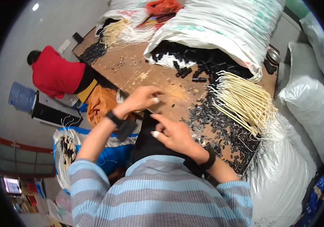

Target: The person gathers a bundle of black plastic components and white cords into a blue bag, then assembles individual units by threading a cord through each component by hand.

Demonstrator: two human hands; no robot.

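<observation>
My left hand hovers at the near edge of the wooden table, its fingers stretched to the right and its thumb apart. Nothing shows between them. Just below and to the right is my right hand, with the index finger stretched out, the thumb apart and the other fingers curled. I see no object in it. Both thumbs have white tips. Small black plastic pieces lie scattered to the right of my hands. Beyond them rests a bundle of cream-coloured cords or thin tubes with white thread ends.
A large white woven sack spills black tubular parts onto the table. Filled pale sacks crowd the right side. At left, a blue-and-white sack and an orange bag stand near a person in red bending over.
</observation>
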